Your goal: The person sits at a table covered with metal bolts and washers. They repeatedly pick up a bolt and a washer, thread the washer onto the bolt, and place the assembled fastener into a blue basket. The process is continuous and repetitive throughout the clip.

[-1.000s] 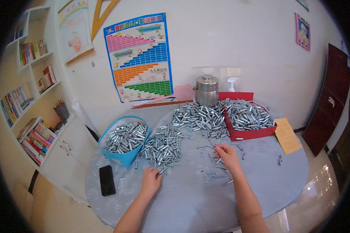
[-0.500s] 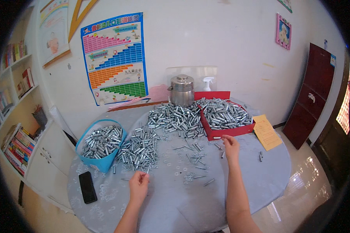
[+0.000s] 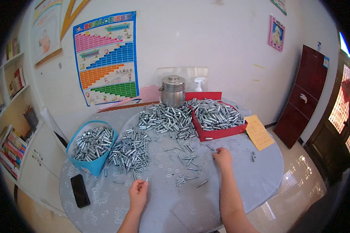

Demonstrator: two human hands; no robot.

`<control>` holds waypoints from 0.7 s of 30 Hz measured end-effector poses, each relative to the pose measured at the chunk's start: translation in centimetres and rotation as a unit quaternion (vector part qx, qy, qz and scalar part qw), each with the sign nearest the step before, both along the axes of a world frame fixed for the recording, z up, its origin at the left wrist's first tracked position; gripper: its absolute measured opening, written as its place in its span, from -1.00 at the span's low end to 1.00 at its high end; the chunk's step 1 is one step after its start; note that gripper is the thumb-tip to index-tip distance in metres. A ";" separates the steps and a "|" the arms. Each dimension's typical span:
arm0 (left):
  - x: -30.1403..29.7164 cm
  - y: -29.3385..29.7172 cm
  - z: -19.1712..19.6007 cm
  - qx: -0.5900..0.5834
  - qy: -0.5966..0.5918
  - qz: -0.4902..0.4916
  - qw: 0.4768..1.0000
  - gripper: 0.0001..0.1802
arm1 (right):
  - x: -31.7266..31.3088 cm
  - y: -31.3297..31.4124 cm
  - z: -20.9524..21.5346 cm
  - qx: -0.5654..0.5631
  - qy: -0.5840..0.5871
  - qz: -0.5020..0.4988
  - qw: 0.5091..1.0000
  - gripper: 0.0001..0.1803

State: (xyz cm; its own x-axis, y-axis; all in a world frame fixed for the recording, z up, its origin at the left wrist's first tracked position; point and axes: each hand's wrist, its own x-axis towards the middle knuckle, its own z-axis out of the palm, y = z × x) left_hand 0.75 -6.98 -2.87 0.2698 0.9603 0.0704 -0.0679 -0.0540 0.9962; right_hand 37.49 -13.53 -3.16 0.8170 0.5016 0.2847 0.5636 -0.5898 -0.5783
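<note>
My left hand [image 3: 138, 191] is closed low over the near part of the table, pinching a thin silver bolt [image 3: 147, 178] that points up past the fingertips. To the right, my right hand [image 3: 223, 157] is closed at the tabletop, and the fingers mostly hide what they grip. A metal bolt [image 3: 210, 147] lies just beyond its fingertips. Between my hands are scattered loose bolts [image 3: 188, 159] and a small cluster of washers [image 3: 181, 178]. A large heap of metal bolts and sleeves [image 3: 167, 118] spreads across the back, with another heap [image 3: 129, 151] at left.
A blue fabric bin [image 3: 95, 165] full of metal parts stands left; a red box [image 3: 221, 133], also full, stands back right. Around them are a steel pot [image 3: 173, 93], a white spray bottle [image 3: 198, 83], yellow paper [image 3: 259, 134] and a black phone [image 3: 80, 190]. Two pieces [image 3: 253, 156] lie far right.
My right hand has come down from near the red box's front to a small metal piece on the table. My left hand has lowered slightly, keeping the bolt. The view has shifted slightly right.
</note>
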 end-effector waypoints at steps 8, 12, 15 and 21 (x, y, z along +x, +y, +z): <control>0.3 -0.5 0.4 -0.029 -0.016 -0.026 0.999 -0.91 | -4.2 2.3 2.9 0.104 0.179 0.204 0.957 -0.68; 0.3 -0.7 0.7 -0.058 -0.057 -0.058 0.995 -0.90 | -10.8 3.8 5.1 0.209 0.425 0.413 0.778 -0.64; 0.3 -0.7 0.5 -0.051 -0.080 -0.066 0.993 -0.90 | -13.8 3.6 6.3 0.184 0.481 0.457 0.726 -0.59; 0.5 -1.0 1.0 -0.057 -0.063 -0.075 0.994 -0.88 | -15.2 3.8 5.7 0.188 0.537 0.449 0.689 -0.58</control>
State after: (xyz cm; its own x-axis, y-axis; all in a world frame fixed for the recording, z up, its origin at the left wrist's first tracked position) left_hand 1.23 -8.02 -1.83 0.4060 0.9139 0.0067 -0.1915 0.0779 0.9784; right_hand 22.24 -9.72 2.56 0.0668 0.9978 0.0052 -0.2692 0.0230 -0.9628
